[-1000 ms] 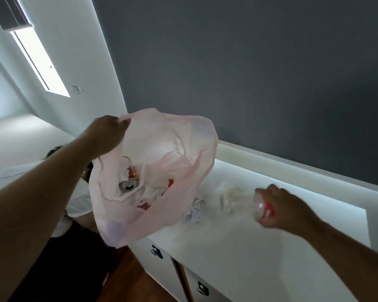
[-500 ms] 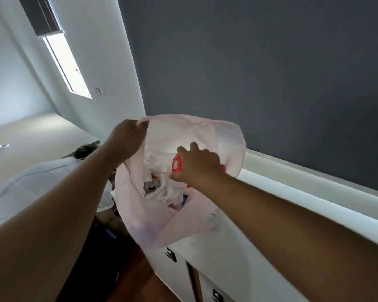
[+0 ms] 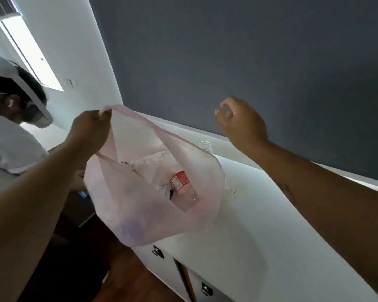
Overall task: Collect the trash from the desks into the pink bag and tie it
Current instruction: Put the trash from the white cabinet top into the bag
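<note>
Over the white desk (image 3: 260,214), the right hand (image 3: 241,119) has left the pink bag (image 3: 140,203), curled; the left hand (image 3: 90,129) pinches its rim.

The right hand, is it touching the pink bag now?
Apart. The head view shows the right hand raised against the dark wall, with clear space between it and the rim of the pink bag.

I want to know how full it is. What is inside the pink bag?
In the pink bag, a clear bottle with a red label lies on crumpled white paper. Anything beneath them is hidden by the paper and the cloudy plastic.
</note>
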The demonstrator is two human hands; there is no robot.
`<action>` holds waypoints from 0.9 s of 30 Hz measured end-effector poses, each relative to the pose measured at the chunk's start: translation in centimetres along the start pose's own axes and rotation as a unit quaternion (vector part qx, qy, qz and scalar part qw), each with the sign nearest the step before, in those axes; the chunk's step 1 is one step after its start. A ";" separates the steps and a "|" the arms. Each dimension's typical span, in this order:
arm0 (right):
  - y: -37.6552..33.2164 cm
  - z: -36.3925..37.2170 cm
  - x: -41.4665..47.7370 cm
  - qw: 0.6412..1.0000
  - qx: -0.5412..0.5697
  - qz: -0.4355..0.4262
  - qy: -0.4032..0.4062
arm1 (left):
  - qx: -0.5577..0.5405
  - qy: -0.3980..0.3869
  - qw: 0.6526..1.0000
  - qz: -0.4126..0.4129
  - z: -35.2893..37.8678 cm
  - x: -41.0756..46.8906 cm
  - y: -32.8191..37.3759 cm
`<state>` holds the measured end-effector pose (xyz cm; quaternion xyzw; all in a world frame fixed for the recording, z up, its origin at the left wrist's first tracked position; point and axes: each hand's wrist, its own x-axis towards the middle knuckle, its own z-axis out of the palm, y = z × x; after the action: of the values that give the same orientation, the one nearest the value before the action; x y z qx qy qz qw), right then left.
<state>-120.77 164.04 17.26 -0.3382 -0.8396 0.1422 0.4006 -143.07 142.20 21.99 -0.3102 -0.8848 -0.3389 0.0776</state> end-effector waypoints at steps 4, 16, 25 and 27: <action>10.4 3.3 -5.4 0.948 -0.136 0.143 -0.250 | 0.002 -0.003 1.000 -0.012 -0.1 -0.1 -0.3; 9.3 12.3 -15.6 0.960 -0.114 -0.052 -0.250 | 0.016 -0.007 0.997 -0.075 0.0 -0.3 -1.9; 10.4 2.9 -7.3 0.998 0.041 0.048 0.024 | -0.008 -0.033 0.999 -0.029 1.7 0.1 1.7; 5.4 1.1 -5.9 0.993 0.095 -0.009 0.072 | -0.027 -0.038 0.998 -0.030 2.0 0.2 1.9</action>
<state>-116.52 164.04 10.41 -0.3002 -0.7940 0.1932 0.4920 -141.90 144.66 21.59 -0.2984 -0.8865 -0.3527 0.0255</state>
